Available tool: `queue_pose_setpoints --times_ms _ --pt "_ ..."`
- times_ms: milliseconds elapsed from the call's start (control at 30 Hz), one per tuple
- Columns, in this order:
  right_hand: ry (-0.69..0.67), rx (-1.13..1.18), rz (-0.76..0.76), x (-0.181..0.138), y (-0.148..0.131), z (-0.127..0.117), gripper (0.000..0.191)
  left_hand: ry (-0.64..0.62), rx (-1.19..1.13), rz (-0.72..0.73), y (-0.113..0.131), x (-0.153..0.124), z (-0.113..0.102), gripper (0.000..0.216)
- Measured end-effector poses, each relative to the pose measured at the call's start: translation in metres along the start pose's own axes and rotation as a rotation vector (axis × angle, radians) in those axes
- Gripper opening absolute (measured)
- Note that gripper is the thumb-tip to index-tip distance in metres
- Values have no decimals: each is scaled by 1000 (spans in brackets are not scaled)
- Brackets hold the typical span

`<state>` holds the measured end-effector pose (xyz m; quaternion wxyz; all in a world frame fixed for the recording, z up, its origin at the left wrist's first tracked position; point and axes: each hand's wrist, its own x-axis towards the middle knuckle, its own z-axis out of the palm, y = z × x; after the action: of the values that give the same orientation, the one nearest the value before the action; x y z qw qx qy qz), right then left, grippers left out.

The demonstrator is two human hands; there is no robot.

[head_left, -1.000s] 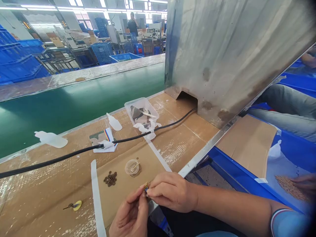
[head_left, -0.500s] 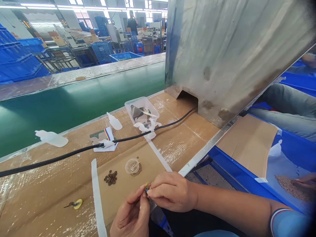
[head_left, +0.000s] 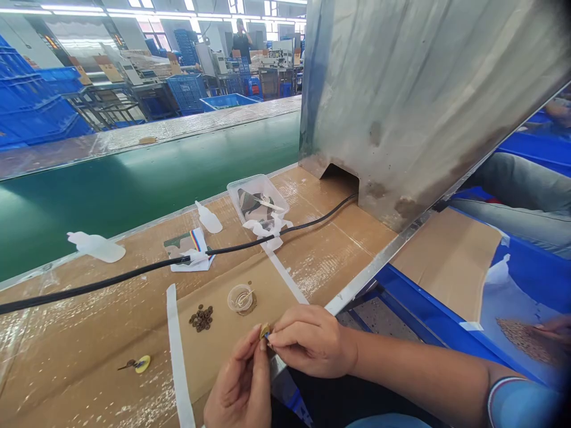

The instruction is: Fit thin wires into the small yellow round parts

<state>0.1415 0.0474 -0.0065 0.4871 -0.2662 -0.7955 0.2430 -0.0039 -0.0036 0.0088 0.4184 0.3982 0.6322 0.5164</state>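
My left hand (head_left: 239, 389) and my right hand (head_left: 312, 340) meet at the near edge of the cardboard-covered bench (head_left: 111, 333). Both pinch one small brass-coloured round part (head_left: 264, 331) between their fingertips, just above the bench edge. Just beyond the hands lies a little heap of dark round parts (head_left: 201, 318). Beside that heap stands a small clear cup (head_left: 239, 298).
A black cable (head_left: 134, 273) crosses the bench, taped down. A clear tray (head_left: 256, 199), two white squeeze bottles (head_left: 96, 247) and a yellow disc (head_left: 142, 363) lie about. A green conveyor belt (head_left: 134, 178) runs behind; a metal housing (head_left: 414, 101) stands right. Another person's hand (head_left: 553, 327) rests on a blue bin (head_left: 526, 267).
Both hands have shifted slightly up and to the right while still pinching the small part; my left fingers have risen towards it.
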Motion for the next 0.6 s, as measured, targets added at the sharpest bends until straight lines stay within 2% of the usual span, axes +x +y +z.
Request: queue_pose_setpoints --times_ms 233,467,600 --pt "16 7 35 3 0 1 18 16 -96 -105 0 -1 1 33" --pt "43 69 171 11 -2 0 12 -47 -166 -283 7 6 0 39" --pt "36 104 249 15 -3 -2 9 -80 -208 -324 6 8 -2 40"
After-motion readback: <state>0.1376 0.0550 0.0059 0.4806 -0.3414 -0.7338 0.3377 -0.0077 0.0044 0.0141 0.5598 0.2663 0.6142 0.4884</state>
